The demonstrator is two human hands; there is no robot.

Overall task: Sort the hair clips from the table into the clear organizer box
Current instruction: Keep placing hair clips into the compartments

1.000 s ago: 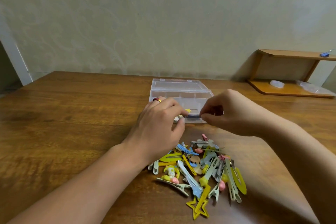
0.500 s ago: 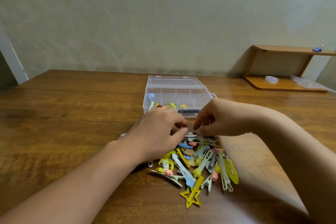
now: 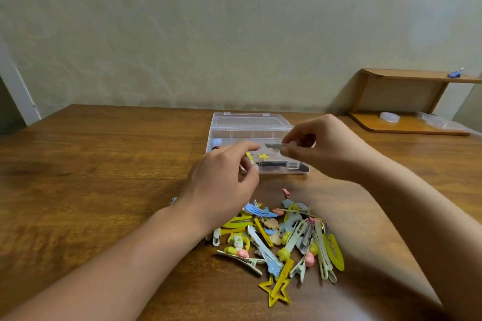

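Nearest you, the pile of hair clips (image 3: 279, 237) lies unsorted on the table (image 3: 104, 177); your left hand (image 3: 221, 180) curls, seemingly pinching a yellow clip (image 3: 250, 158); your right hand (image 3: 320, 148) pinches a grey clip (image 3: 273, 146) over the clear organizer box (image 3: 250, 125); lower it flat into one compartment; the box holds a yellow star (image 3: 263, 156), a long dark clip (image 3: 281, 164).

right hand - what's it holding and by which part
The right hand pinches a pale grey hair clip by its right end; the rest sticks out left, over the organizer box.
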